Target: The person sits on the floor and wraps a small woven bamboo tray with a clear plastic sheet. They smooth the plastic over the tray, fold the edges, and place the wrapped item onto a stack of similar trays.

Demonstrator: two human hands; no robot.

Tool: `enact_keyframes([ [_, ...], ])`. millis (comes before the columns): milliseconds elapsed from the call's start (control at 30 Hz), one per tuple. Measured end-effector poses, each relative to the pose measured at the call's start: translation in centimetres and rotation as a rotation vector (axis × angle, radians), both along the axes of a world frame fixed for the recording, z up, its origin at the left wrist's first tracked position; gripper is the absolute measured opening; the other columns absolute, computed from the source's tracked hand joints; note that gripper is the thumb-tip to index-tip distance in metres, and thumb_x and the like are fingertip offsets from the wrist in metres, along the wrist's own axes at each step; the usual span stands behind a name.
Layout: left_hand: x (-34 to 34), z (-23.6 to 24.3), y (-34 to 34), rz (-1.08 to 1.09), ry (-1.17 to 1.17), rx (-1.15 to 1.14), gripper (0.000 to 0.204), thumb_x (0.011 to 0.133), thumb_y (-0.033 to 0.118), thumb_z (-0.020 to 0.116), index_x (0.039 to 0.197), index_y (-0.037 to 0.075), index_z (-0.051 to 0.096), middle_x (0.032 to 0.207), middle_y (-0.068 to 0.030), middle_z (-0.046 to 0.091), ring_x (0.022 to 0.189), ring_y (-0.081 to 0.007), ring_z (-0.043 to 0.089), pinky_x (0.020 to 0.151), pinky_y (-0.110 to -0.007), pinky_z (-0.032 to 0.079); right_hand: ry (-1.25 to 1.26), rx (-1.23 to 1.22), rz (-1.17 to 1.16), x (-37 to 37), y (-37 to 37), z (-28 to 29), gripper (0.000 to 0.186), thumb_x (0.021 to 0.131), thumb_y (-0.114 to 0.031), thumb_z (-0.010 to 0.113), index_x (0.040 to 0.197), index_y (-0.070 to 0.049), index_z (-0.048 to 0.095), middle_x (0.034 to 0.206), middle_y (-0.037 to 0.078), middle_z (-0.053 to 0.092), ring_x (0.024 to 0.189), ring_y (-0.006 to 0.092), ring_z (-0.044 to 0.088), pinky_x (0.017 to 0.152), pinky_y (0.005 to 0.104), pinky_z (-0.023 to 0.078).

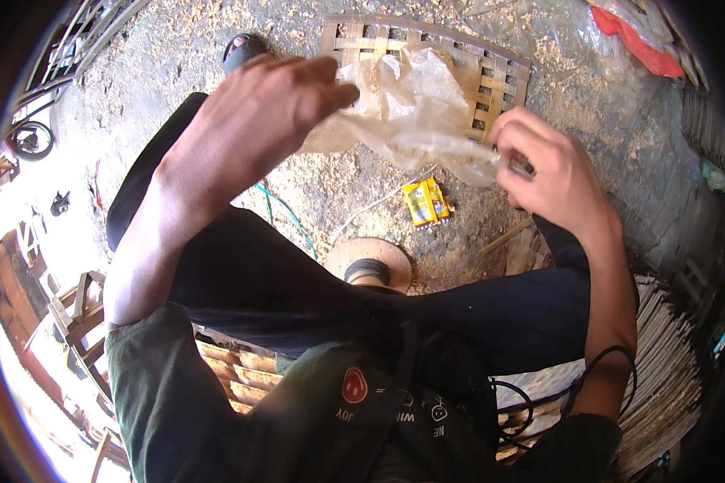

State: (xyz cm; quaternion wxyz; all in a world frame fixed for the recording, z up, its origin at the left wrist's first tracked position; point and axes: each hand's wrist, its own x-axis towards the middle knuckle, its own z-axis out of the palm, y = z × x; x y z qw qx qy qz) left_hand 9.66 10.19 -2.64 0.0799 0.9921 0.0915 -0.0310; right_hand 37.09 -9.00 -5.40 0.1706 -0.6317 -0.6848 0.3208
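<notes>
A crumpled, translucent plastic bag stretches between my two hands, above the floor. My left hand, at the upper left, has its fingers curled down and closed at the bag's left edge; the fingertips are partly hidden. On the other side, my right hand pinches a gathered, twisted part of the bag between thumb and bent fingers. Behind the bag lies a woven bamboo panel with open slats, partly covered by the plastic. A small yellow packet rests on the floor below the bag.
A round wooden disc with a dark-wrapped post stands between my knees. Shavings litter the grey floor. Red and clear plastic lies at the upper right. Stacked thin slats are at the lower right, and a wooden frame at left.
</notes>
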Motion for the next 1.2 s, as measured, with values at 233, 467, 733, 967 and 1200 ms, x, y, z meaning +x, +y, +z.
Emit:
enact_keyframes([
  [233, 2.9, 1.9, 4.6, 0.282, -0.01, -0.161, 0.03, 0.093, 0.015, 0.068, 0.122, 0.008, 0.064, 0.109, -0.0163, 0.067, 0.098, -0.0322, 0.067, 0.09, -0.045, 0.053, 0.106, 0.106, -0.307, 4.2, 3.2, -0.5, 0.012, 0.085, -0.009, 0.071, 0.087, -0.004, 0.06, 0.076, 0.003, 0.064, 0.072, 0.0106, 0.06, 0.065, 0.0305, 0.048],
  [467, 9.2, 1.1, 4.3, 0.266, -0.517, 0.431, 0.037, 0.09, 0.024, 0.076, 0.121, 0.007, 0.063, 0.104, -0.0114, 0.067, 0.096, -0.0271, 0.068, 0.079, -0.043, 0.056, 0.06, 0.244, -0.673, 7.9, 6.8, -1.4, 0.013, 0.09, -0.009, 0.07, 0.09, -0.005, 0.057, 0.073, 0.0, 0.061, 0.067, 0.0036, 0.054, 0.056, 0.0245, 0.041],
  [733, 6.7, 3.3, -1.3, 0.587, -0.424, -1.77, 0.114, 0.088, 0.077, 0.052, 0.16, -0.003, 0.013, 0.161, -0.0272, 0.026, 0.146, -0.0394, 0.036, 0.119, -0.058, 0.03, -0.238, 0.699, -0.252, -3.8, 6.5, 1.9, 0.02, 0.084, -0.008, 0.071, 0.103, -0.005, 0.067, 0.12, 0.006, 0.064, 0.096, 0.0211, 0.063, 0.073, 0.0283, 0.057],
  [967, 5.4, -1.2, -2.4, 1.005, -0.524, -1.833, 0.053, 0.108, 0.044, 0.046, 0.14, 0.002, 0.047, 0.126, -0.0179, 0.064, 0.116, -0.0282, 0.063, 0.1, -0.044, 0.052, -0.288, 0.568, -0.006, -9.2, 3.9, -0.3, 0.027, 0.089, -0.023, 0.066, 0.108, -0.004, 0.069, 0.129, 0.012, 0.059, 0.118, 0.0258, 0.055, 0.091, 0.0416, 0.05],
  [1200, 4.4, -0.3, -2.9, 0.879, -0.425, -1.408, 0.061, 0.111, 0.047, 0.034, 0.151, 0.001, 0.042, 0.139, -0.0184, 0.058, 0.124, -0.0235, 0.059, 0.106, -0.039, 0.047, -0.121, 0.562, 0.002, -7.3, 2.2, -0.4, 0.038, 0.091, -0.037, 0.071, 0.111, -0.005, 0.065, 0.138, 0.015, 0.054, 0.125, 0.0303, 0.053, 0.105, 0.0441, 0.045],
])
